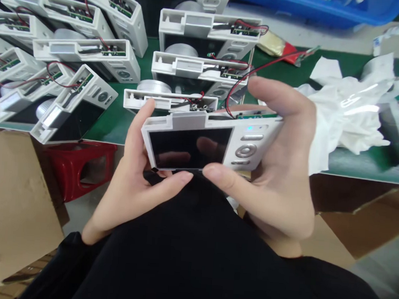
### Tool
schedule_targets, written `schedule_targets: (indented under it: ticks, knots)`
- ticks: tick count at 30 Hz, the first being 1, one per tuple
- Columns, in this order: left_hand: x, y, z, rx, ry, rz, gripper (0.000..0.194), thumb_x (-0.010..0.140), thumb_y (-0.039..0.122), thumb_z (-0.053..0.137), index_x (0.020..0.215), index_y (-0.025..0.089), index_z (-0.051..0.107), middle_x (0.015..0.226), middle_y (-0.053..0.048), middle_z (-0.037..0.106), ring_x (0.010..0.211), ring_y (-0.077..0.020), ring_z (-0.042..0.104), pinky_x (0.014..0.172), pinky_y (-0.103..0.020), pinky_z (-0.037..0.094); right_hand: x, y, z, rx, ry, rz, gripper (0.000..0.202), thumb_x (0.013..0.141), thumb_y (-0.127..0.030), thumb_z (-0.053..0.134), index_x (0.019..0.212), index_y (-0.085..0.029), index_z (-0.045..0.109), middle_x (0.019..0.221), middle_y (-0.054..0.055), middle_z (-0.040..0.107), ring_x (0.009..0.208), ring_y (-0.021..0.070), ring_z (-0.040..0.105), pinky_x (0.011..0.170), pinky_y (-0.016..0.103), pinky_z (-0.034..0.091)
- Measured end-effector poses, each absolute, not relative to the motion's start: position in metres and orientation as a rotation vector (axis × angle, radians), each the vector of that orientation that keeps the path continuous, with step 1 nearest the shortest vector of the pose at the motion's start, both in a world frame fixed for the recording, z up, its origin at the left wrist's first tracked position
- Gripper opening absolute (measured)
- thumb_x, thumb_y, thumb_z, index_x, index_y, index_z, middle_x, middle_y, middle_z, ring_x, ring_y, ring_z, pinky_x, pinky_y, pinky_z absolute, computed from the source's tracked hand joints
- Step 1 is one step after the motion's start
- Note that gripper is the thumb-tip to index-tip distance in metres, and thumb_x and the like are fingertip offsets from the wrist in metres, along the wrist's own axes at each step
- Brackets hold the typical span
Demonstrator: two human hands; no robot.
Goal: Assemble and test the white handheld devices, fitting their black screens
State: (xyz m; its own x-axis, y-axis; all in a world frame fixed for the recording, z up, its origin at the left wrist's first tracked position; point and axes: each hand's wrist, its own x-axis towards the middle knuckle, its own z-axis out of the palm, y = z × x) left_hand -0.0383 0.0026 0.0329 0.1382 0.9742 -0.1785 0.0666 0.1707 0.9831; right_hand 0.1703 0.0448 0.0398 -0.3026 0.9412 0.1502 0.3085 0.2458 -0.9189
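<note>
Between both hands I hold a white digital camera, its dark screen and round button pad facing me. Its top is uncovered, showing a green circuit board and a red and black wire, and a small blue light glows above the buttons. My left hand is closed around the camera's left end, thumb under the screen's lower edge. My right hand grips the right end, thumb along the bottom edge and index finger raised at the top corner. Just behind it stands another open-topped white camera.
Several similar open cameras stand in rows on the green table. Crumpled white wrapping lies at the right, with a blue tray behind. Below the table edge are a red stool and a cardboard box.
</note>
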Motion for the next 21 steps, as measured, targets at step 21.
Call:
schedule_targets:
  ticks: [21]
  knots:
    - [-0.058, 0.003, 0.036, 1.175, 1.130, 0.860, 0.079, 0.101, 0.032, 0.073, 0.164, 0.056, 0.031, 0.149, 0.002, 0.068, 0.086, -0.0186, 0.083, 0.082, -0.039, 0.075, 0.192, 0.048, 0.041, -1.071, -1.902, 1.125, 0.075, 0.092, -0.022, 0.075, 0.156, -0.039, 0.040, 0.160, 0.004, 0.044, 0.154, 0.0318, 0.042, 0.132, 0.055, 0.042]
